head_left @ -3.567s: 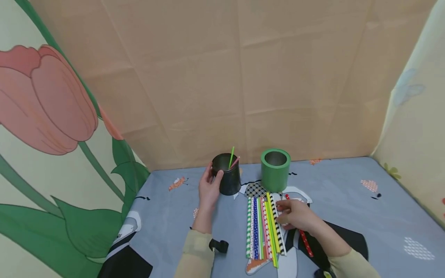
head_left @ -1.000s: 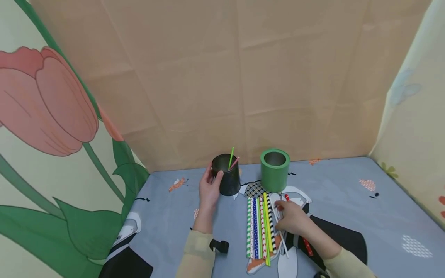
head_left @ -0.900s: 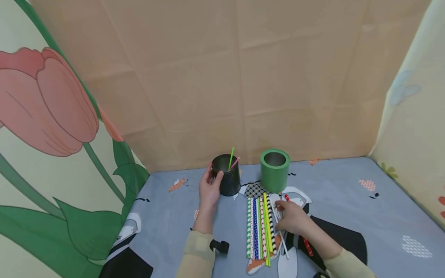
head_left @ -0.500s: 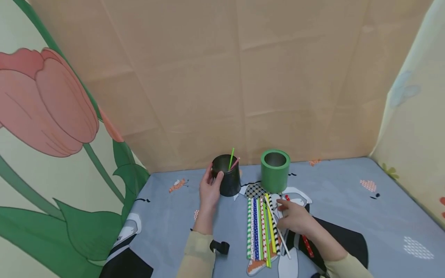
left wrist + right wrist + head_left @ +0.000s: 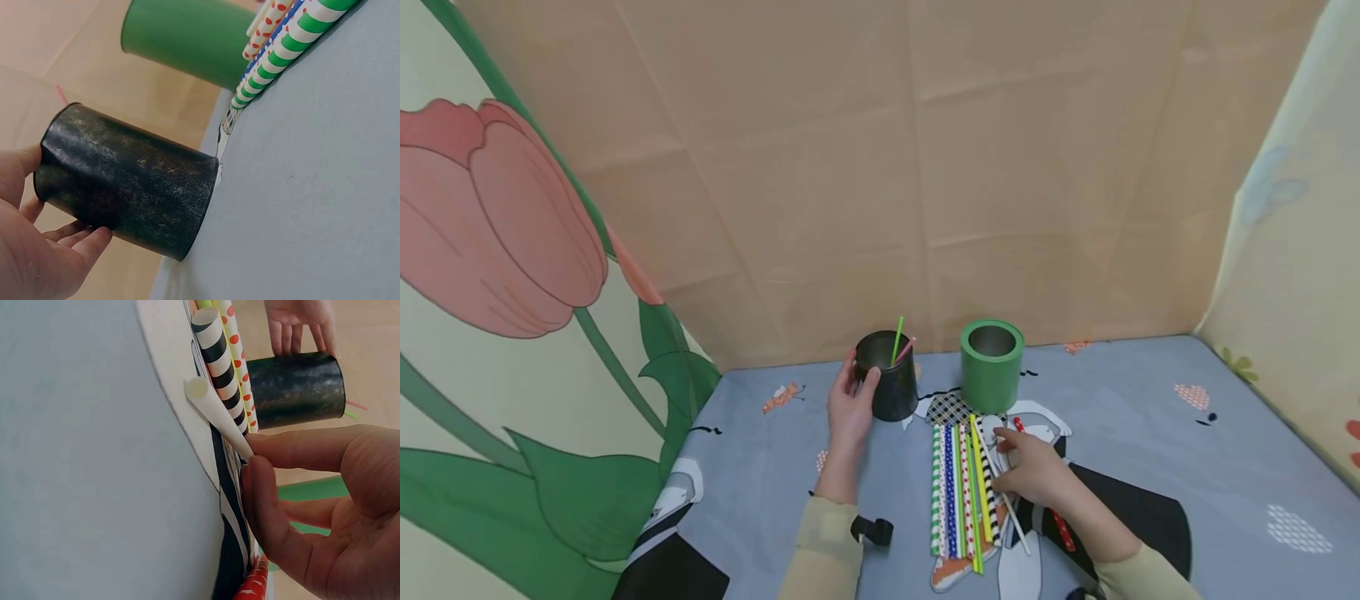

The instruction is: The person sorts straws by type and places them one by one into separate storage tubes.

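Note:
My left hand [image 5: 859, 385] grips the side of a black cup [image 5: 891, 390] that stands on the cloth; a green straw [image 5: 898, 337] and a pink one lean in it. The left wrist view shows the left hand [image 5: 56, 200] curled round the black cup [image 5: 137, 187]. A green cup [image 5: 991, 367] stands to its right. In front of the cups lies a row of patterned straws [image 5: 958, 492]. At the row's right edge my right hand [image 5: 1011, 454] pinches a white straw [image 5: 1013, 512] between thumb and finger. The right wrist view shows the right hand [image 5: 262, 459] pinching the white straw [image 5: 215, 412], its end lifted.
A grey-blue printed cloth [image 5: 1150, 433] covers the table. A beige back wall [image 5: 925, 208] stands close behind the cups, a tulip-print panel [image 5: 497, 225] on the left, a pale panel on the right. A red dotted straw [image 5: 1060, 529] lies partly under my right forearm.
My right hand has drawn the white straw out of the row's right edge, and it now lies slanted. The neighbouring straws have shifted a little. My left hand still holds the black cup.

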{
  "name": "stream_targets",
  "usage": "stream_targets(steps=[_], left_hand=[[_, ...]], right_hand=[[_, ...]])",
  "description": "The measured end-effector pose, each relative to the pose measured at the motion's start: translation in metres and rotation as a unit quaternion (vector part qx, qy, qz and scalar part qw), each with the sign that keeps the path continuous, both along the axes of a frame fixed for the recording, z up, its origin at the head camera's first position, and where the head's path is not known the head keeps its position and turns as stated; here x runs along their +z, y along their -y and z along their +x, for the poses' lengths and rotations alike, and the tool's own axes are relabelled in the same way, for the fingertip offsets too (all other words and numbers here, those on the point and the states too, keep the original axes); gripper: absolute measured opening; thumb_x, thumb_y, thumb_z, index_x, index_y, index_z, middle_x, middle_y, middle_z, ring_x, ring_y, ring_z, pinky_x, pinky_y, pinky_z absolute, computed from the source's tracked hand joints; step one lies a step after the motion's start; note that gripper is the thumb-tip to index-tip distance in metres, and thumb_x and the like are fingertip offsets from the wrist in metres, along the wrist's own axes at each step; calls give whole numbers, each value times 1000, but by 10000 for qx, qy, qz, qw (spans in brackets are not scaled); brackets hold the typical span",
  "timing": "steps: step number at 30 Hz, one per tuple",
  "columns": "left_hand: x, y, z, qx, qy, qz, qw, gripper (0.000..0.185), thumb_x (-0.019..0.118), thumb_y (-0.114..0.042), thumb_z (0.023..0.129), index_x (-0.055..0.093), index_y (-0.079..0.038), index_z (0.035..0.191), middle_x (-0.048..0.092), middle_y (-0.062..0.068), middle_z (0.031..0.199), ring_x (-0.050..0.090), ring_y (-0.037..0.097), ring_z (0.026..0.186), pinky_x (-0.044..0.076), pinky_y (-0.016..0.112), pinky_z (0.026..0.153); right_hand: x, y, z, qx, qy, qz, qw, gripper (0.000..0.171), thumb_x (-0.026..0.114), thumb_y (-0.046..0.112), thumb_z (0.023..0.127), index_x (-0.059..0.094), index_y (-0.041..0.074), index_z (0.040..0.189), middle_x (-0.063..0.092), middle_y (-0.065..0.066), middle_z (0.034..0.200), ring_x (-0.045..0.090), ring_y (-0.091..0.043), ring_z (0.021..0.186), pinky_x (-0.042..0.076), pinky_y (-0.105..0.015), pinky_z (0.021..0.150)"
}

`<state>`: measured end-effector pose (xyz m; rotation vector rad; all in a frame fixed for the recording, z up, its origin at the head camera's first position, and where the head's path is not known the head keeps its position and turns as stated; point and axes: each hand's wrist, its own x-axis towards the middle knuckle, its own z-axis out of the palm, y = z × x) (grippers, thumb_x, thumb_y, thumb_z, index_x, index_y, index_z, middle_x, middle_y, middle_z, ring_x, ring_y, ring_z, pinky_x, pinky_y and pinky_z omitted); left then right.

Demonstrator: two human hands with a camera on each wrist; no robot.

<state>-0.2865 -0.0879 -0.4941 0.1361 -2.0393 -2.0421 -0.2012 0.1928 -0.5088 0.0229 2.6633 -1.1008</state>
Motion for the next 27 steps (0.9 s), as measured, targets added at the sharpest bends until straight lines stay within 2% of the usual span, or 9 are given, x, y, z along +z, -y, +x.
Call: stream_targets(steps=[6,13,19,24,27], left_hand=[[-1,0,-1,44,34,-53,10000,64,76,-33,102,51,-24,161,53,15,159,44,33,152,39,50,121],[-1,0,-2,62,44,27,10000,63,76,-30,102,52,-25,160,52,17,160,43,35,152,40,51,120],[1,0,-1,97,157,13,9998,62,77,-31,102,53,-27,159,53,15,159,44,33,152,40,50,121],[0,0,-1,100,152,-49,9998,63,77,-35,101,53,-28,160,53,14,159,44,33,152,40,50,121],[0,0,-1,90,152,-68,9998,63,77,-35,101,53,-29,160,53,14,159,44,33,152,40,50,121]], right_hand=[[1,1,2,-91,106,-189,9997,93,92,9,77,46,-4,157,65,-23,132,68,-18,81,61,-35,67],[5,-1,3,-246,374,-609,9971,94,90,8,78,43,-3,159,62,-24,135,69,-18,80,62,-36,66],[6,-6,0,-322,577,-1035,9924,90,88,8,80,44,-2,158,67,-17,123,70,-21,84,63,-37,68],[10,-8,1,-281,485,-1163,9916,85,84,7,83,44,-2,158,66,-14,112,69,-22,86,64,-39,69],[16,-9,4,-264,380,-1308,9903,84,82,9,86,42,-1,160,65,-15,112,69,-23,88,65,-40,72]])
